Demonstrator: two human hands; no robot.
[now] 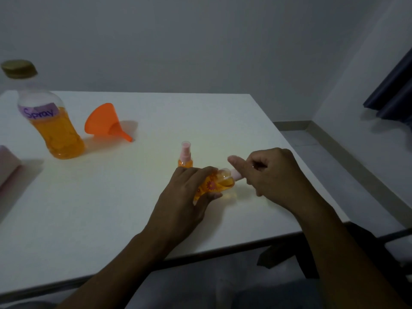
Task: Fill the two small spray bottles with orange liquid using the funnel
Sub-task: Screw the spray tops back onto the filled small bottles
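Observation:
My left hand [186,192] grips a small spray bottle [215,184] holding orange liquid, tilted with its top to the right, just above the white table [111,208]. My right hand [269,175] is closed around that bottle's pink spray cap [235,174]. A second small spray bottle [185,155] with a pink spray top stands upright just behind my left hand, orange liquid inside. An orange funnel [107,122] lies on its side at the back left. Beside it stands a large clear bottle [50,121] labelled "Spray", about half full of orange liquid, with a gold cap.
A pink object [7,166] lies at the table's left edge. The table's right edge drops to the floor, and a dark chair part [289,255] shows under the near right corner. A dark curtain [394,90] hangs at the far right.

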